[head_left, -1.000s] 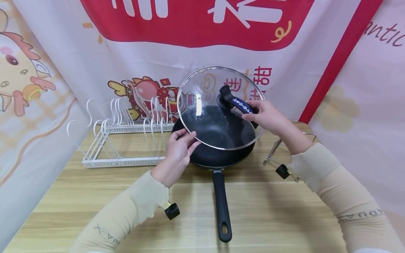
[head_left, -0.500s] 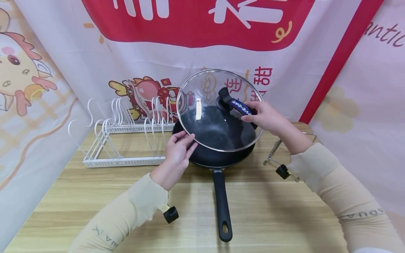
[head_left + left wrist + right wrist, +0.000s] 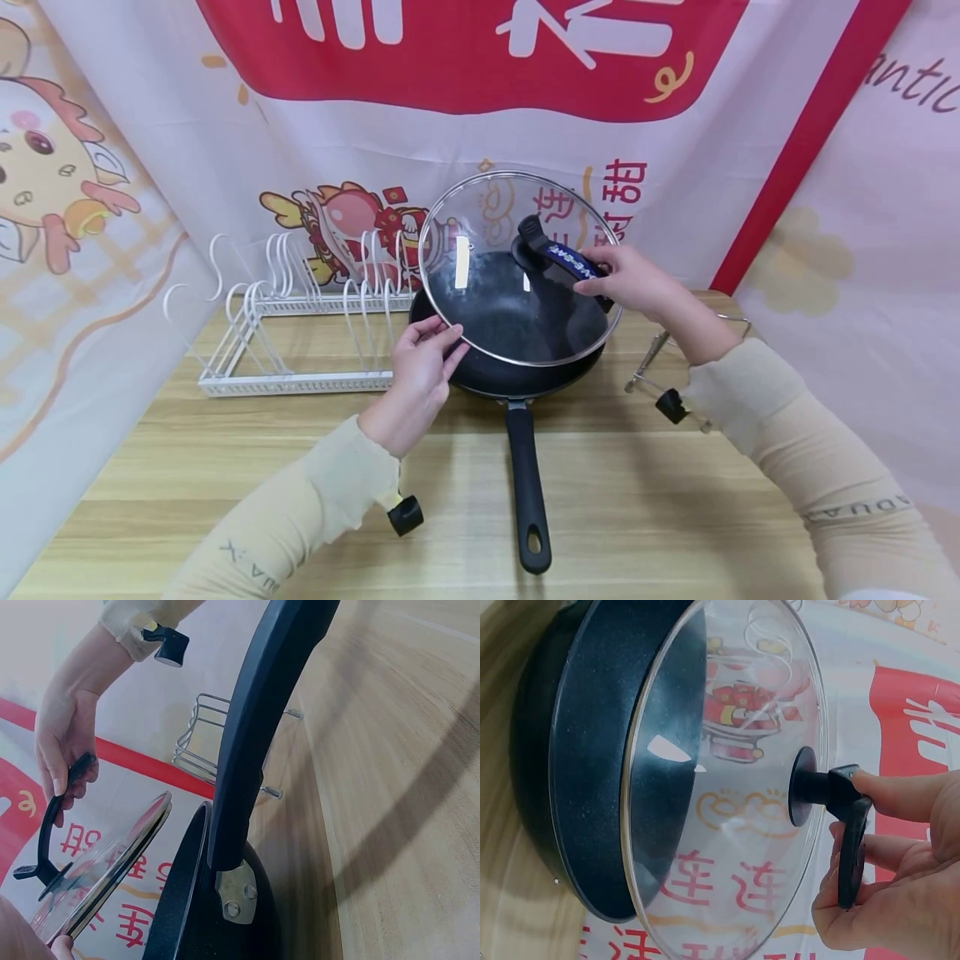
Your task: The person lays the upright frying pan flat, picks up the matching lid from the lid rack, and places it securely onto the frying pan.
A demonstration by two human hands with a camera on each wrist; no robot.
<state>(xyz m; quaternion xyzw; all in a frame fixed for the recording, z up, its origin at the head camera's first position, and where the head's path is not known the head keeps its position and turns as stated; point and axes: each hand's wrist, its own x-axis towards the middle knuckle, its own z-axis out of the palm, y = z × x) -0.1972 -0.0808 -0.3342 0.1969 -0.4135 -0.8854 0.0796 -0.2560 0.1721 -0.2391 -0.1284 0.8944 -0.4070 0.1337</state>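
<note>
A clear glass pot lid [image 3: 480,225] with a metal rim is tilted above a black frying pan [image 3: 517,379]. My right hand [image 3: 633,279] grips the lid's black handle [image 3: 558,254], thumb on one side and fingers on the other, as the right wrist view also shows. With thumb and fingers, my left hand [image 3: 423,362] pinches the lid's lower left rim. In the left wrist view the lid [image 3: 112,862] is apart from the pan's rim [image 3: 180,900] on the side that shows. Toward me points the pan's long black handle [image 3: 528,492].
A white wire dish rack [image 3: 292,383] stands on the wooden table [image 3: 315,467] to the left of the pan. At the right, partly behind my forearm, is a small metal wire rack [image 3: 648,358]. Printed cloth [image 3: 420,137] hangs behind the table.
The lid has lowered slightly toward the pan, its top edge sinking most. Both hands move down a little with it and keep their hold. The pan has stayed in place.
</note>
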